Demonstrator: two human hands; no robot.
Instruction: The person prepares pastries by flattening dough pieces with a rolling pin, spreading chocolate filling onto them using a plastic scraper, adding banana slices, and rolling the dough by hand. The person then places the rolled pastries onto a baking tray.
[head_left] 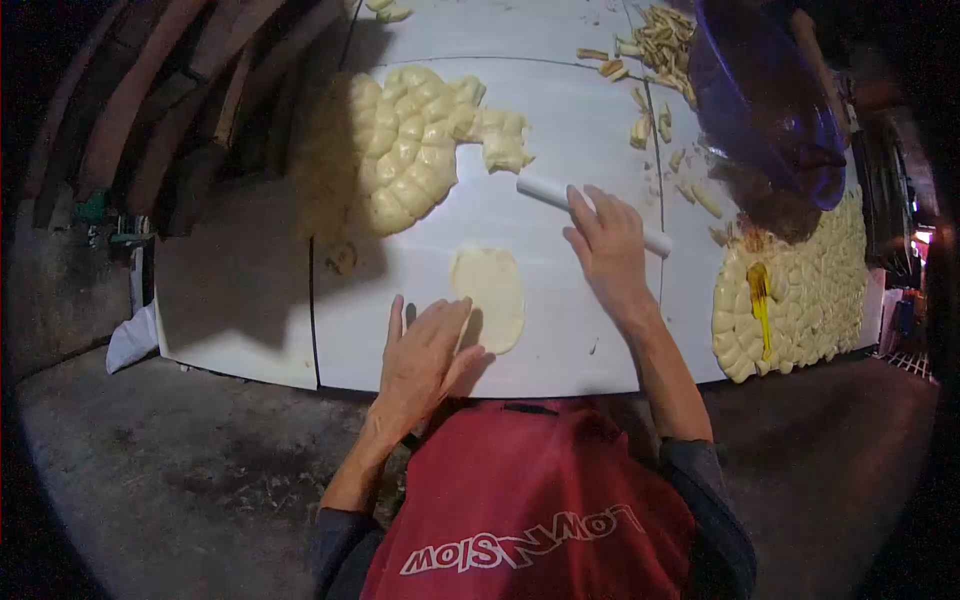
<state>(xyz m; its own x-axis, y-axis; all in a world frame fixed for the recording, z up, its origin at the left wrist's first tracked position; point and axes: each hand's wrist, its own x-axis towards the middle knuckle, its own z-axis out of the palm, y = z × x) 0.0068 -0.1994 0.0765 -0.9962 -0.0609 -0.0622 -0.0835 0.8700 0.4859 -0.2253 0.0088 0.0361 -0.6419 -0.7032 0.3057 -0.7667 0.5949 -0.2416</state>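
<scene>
A flat oval of pale dough (492,300) lies on the white tiled table (400,270) in front of me. My left hand (425,345) is at its left edge, fingers spread, with nothing held. To the right and farther back, my right hand (608,240) rests over a white rolling pin (545,190) that lies slantwise; its fingers are on the pin and partly curled. Behind my left hand sits a large mass of joined dough pieces (405,150), with a smaller dough piece (505,138) at its right end.
At the right are a wide sheet of dough lumps (815,290) with a yellow brush (760,300) on it, and a purple basin (770,100). Thin cut strips (665,45) lie beside the basin. A white bag (133,338) is at the left.
</scene>
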